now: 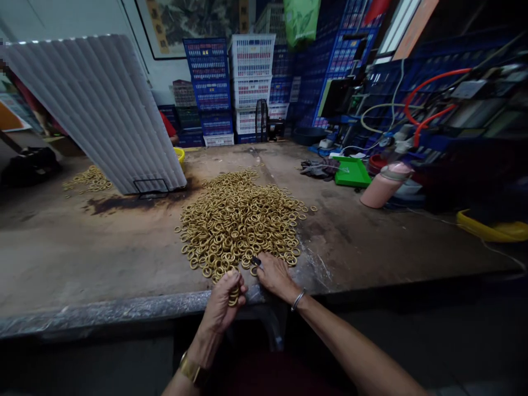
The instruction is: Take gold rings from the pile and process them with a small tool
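Note:
A large heap of brass-coloured rings [243, 220] lies on the worktable near its front edge. At the heap's near side, my left hand [223, 302] is closed around a few rings [234, 297], held just over the table edge. My right hand [274, 275] reaches to the front of the heap, its fingers closed on a small dark tool [256, 261] whose kind I cannot make out. A single ring [253, 271] lies right beside those fingers.
A corrugated pale panel [103, 110] stands on a black wire stand [150, 188] at left, with another ring pile [88, 180] behind it. To the right are a green tray [351, 171], a pink bottle [385, 184] and machinery with orange tubing. Stacked crates [208, 88] line the back.

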Available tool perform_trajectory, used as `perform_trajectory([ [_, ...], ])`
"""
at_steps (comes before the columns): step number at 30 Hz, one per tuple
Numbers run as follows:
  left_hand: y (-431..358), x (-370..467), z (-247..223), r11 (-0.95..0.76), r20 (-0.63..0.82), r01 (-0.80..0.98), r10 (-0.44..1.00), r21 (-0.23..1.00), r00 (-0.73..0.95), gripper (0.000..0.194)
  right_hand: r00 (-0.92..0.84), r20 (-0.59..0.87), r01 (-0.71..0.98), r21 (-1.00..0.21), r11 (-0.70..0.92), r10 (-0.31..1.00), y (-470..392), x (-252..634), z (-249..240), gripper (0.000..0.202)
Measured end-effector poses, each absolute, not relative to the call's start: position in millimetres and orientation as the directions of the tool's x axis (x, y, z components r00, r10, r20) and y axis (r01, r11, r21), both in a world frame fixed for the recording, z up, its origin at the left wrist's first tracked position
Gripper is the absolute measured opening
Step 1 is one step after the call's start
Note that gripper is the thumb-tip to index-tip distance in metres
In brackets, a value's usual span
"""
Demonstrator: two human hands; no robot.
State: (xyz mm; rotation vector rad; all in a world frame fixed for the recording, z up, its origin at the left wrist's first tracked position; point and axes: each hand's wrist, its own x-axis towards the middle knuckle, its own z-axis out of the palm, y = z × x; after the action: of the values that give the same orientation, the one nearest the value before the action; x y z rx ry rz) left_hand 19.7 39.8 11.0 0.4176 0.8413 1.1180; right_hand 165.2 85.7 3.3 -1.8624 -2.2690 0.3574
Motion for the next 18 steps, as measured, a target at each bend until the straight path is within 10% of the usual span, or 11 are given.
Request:
perform_trajectory([
  [18, 44, 37, 9, 0.183, -0.187, -0.056, 0.977, 0.982, -0.099, 0.032, -0.309, 0.249, 0.646, -0.654, 0.394, 0.918, 72, 167, 8, 0.01],
])
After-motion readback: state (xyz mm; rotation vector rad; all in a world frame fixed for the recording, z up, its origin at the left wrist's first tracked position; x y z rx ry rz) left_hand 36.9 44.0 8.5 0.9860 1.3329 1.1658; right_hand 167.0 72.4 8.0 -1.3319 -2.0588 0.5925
